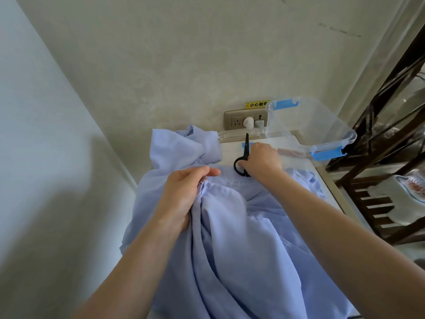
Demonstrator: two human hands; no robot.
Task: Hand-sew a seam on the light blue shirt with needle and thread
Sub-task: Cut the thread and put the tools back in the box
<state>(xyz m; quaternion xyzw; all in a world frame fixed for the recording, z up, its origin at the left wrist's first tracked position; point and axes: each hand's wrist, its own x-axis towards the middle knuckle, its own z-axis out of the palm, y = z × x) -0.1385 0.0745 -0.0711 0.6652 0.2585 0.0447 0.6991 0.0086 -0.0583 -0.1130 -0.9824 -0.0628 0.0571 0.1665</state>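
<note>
Draped closest to the camera, the light blue shirt [241,249] spills off the near end of the table [230,153] and runs up across it, its far end bunched in a heap just below and left of the wall socket [245,119]. The left hand [184,192], well below and left of the socket, has its fingers and thumb curled round a gathered fold of the shirt, where a frayed raw edge shows beside the knuckles. The right hand [262,161], below the socket and slightly right, is closed round the handles of black scissors [243,157]. Their blades are together and point up toward the socket. They lie over the bare table just beyond the shirt's upper edge. A clear plastic box [305,127] with blue clips stands tilted to the right of the socket.

No needle shows, and no thread can be made out for certain. Any stitches along the held edge are too fine to tell. Scissors in hand suggest a thread-cutting step, but whether that is trimming a tail after sewing or cutting a length before starting cannot be told. The frayed edge under the left hand looks unfinished, so most likely the seam itself, or at least part of it, remains to be sewn.
</note>
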